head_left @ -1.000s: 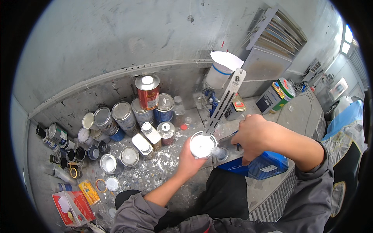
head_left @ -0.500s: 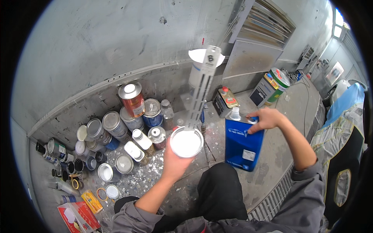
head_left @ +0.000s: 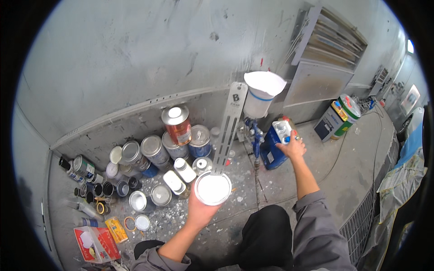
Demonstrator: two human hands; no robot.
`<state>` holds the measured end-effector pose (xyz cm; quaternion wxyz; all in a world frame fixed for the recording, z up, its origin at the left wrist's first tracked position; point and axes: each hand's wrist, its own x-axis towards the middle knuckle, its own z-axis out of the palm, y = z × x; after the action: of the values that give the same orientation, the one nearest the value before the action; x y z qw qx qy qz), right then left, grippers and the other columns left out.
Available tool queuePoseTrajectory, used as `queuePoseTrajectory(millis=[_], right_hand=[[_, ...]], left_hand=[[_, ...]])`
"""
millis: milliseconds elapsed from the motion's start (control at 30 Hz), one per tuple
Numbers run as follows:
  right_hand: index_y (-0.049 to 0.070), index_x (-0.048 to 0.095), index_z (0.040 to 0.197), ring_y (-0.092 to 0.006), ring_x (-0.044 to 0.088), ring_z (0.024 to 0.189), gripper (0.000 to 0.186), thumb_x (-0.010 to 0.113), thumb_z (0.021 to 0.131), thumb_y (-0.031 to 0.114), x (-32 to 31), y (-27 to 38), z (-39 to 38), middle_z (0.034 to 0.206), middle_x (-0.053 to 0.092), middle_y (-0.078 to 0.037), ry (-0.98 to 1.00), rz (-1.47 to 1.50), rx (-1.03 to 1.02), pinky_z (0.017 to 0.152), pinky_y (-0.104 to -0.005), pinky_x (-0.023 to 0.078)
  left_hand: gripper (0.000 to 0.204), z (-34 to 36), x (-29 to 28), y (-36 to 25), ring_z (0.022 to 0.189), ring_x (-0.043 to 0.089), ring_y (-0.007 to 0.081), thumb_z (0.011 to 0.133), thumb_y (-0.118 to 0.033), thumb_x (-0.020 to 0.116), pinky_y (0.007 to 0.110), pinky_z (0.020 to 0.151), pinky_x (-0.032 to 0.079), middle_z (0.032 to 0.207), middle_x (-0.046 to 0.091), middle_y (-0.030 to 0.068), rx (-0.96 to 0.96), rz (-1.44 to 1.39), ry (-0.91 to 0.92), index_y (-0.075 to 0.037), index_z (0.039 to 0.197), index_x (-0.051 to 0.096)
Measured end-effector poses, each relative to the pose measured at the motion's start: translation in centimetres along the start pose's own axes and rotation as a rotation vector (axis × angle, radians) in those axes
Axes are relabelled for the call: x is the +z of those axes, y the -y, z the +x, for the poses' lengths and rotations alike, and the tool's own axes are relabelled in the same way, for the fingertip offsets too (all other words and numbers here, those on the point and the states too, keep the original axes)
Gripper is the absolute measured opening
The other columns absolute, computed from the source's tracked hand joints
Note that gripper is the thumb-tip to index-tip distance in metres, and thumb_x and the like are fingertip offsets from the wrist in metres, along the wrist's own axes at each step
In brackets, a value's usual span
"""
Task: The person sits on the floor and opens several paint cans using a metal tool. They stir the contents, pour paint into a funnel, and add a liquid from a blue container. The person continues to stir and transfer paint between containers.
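In my left hand [head_left: 201, 214] is a round cup [head_left: 213, 189] with bright white inside, held upright. A flat slotted mixing stick [head_left: 229, 122] stands in the cup, leaning up and away. My right hand [head_left: 294, 147] is closed on the top of a blue rectangular can [head_left: 272, 151], by its handle. Whether the can's base touches the floor I cannot tell. Just left of that can is a blue spray gun [head_left: 254, 133] with a translucent cup [head_left: 258, 107], and a white paper strainer [head_left: 265, 83] sits in its top.
Several paint tins [head_left: 153, 149] and white-capped bottles [head_left: 174, 181] crowd the floor along the wall at left. A red box [head_left: 97, 246] lies near left. Farther right stand a dark can [head_left: 330, 123] and a green drum [head_left: 347, 118]. A floor grate [head_left: 361, 226] runs at right beside masked car parts.
My right hand has carried the blue can away from me, toward the wall beside the spray gun. My left hand still holds the cup and stick. The view has shifted.
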<state>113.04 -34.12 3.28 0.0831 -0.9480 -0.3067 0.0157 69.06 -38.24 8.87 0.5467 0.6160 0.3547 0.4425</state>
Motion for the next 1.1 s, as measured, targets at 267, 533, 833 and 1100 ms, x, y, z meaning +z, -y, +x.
queuePoseTrajectory(millis=[267, 533, 833, 1100], right_hand=[[0.0, 0.068, 0.136, -0.0126, 0.069, 0.096, 0.042, 0.07, 0.101, 0.022, -14.0, 8.2, -13.2, 0.119, 0.074, -0.008, 0.35, 1.094, -0.655, 0.083, -0.0272, 0.054], [0.001, 0.071, 0.132, -0.0046, 0.054, 0.078, 0.038, 0.074, 0.098, 0.017, -15.5, 17.3, -19.0, 0.092, 0.066, 0.004, 0.564, 1.126, -0.705, 0.066, -0.0226, 0.042], [-0.002, 0.078, 0.111, -0.0081, 0.062, 0.078, 0.018, 0.075, 0.095, 0.006, -15.2, 17.9, -24.8, 0.094, 0.075, -0.003, 0.485, 0.93, -0.959, 0.069, -0.0255, 0.049], [-0.001, 0.079, 0.108, -0.0118, 0.067, 0.078, 0.019, 0.077, 0.089, -0.002, -15.9, 18.7, -26.6, 0.091, 0.073, -0.006, 0.342, 0.795, -1.251, 0.067, -0.0268, 0.05]], left_hand=[[0.087, 0.4, -1.6, 2.6, 0.13, 0.061, 0.0258, 0.075, -0.01, 0.093, 0.04, 0.112, 0.047, 0.139, 0.061, 0.0156, -0.032, 0.04, 0.017, 0.0, 0.147, 0.045], [0.087, 1.4, -2.0, 3.9, 0.13, 0.061, 0.0243, 0.078, -0.013, 0.092, 0.039, 0.111, 0.049, 0.14, 0.062, 0.0135, -0.038, -0.074, 0.053, -0.001, 0.149, 0.045], [0.083, 1.7, -4.0, 3.1, 0.127, 0.065, 0.0255, 0.078, -0.014, 0.093, 0.039, 0.108, 0.051, 0.135, 0.066, 0.0129, -0.026, -0.098, -0.043, -0.001, 0.146, 0.048], [0.081, 2.8, -4.9, 3.8, 0.124, 0.065, 0.0253, 0.076, -0.012, 0.094, 0.039, 0.105, 0.052, 0.132, 0.066, 0.0127, 0.102, -0.057, -0.09, 0.001, 0.142, 0.049]])
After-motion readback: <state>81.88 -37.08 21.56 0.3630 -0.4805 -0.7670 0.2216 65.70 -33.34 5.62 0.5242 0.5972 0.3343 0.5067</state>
